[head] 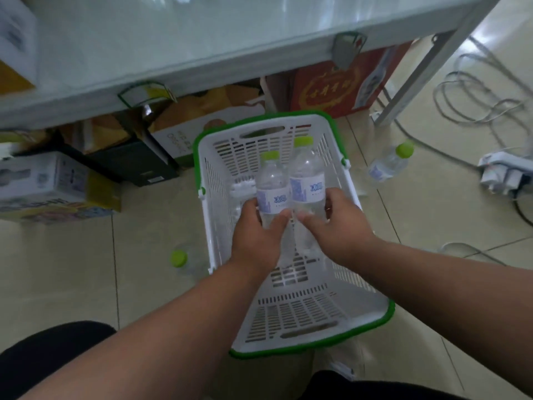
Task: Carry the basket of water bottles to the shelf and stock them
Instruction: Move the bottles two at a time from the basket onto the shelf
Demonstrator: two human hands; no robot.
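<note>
Two bottles sit side by side over the basket point(340, 287): left hand point(256, 235) curls around the left bottle point(271, 189), right hand point(340, 226) around the right bottle point(307, 180). Basket stands on the floor below the shelf point(202, 47)

Above the white basket point(277, 313) on the floor, your left hand point(256, 235) and right hand point(337, 223) each hold a water bottle, the left bottle point(271, 186) touching the right bottle point(307, 177).

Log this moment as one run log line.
left hand: grips bottle | right hand: grips second bottle | both over basket | two loose bottles on floor
</note>
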